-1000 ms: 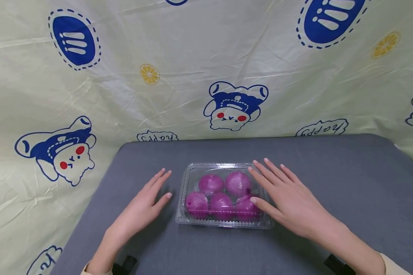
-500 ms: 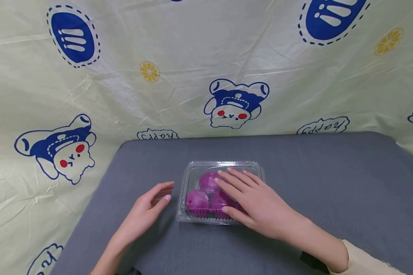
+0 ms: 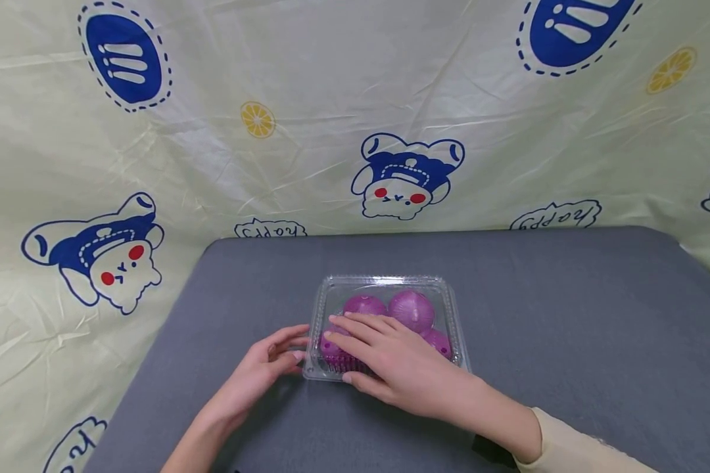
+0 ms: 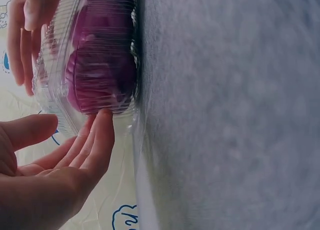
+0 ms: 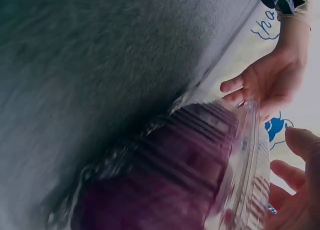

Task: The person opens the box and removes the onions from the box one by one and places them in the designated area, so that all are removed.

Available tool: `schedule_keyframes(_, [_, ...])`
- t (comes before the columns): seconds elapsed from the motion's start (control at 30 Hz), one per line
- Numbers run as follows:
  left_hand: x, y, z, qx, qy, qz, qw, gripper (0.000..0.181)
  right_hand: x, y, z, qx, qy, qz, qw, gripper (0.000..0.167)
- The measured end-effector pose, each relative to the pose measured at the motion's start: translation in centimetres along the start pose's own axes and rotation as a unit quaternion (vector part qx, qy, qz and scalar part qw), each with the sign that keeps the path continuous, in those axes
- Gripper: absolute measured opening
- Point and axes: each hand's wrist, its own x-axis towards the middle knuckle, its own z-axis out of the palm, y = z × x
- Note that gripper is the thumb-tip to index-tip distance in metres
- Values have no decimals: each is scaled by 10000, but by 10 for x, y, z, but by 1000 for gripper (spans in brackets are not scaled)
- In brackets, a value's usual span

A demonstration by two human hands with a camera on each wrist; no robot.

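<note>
A clear plastic clamshell box (image 3: 458,345) lies on the grey table and holds several purple onions (image 3: 412,312). Its lid is down. My left hand (image 3: 260,371) is at the box's left side with loosely bent fingers; in the left wrist view its fingertips (image 4: 104,115) meet the ribbed side wall. Over the front left of the lid, my right hand (image 3: 399,361) lies with extended fingers, covering some onions. The right wrist view has that hand (image 5: 295,190) beside the lid's edge; whether it presses on the lid I cannot tell.
The grey cloth-covered table (image 3: 568,315) extends around the box on all sides. Behind it hangs a pale printed curtain (image 3: 307,177) with cartoon figures and orange slices.
My right hand has moved left across the lid, from the box's right side to its front left. My left hand has come rightward to the box's left edge. The box stays in place.
</note>
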Motion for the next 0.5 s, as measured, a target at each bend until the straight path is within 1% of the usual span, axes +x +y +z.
schedule_keyframes(0.1, [0, 0, -1, -332, -172, -98, 9993, 51, 6, -1, 3, 62, -107, -64, 9999, 57])
schedule_keyframes(0.23, [1, 0, -2, -818, -325, -200, 9959, 55, 14, -2, 6, 165, -113, -192, 9996, 54])
schedule_keyframes(0.37, [0, -1, -2, -1310, -493, -308, 9897, 59, 23, -3, 8, 249, -197, -378, 9988, 53])
schedule_keyframes(0.5, [-1, -1, -3, -1735, -596, -521, 9816, 62, 30, -2, 11, 277, -328, -421, 9982, 53])
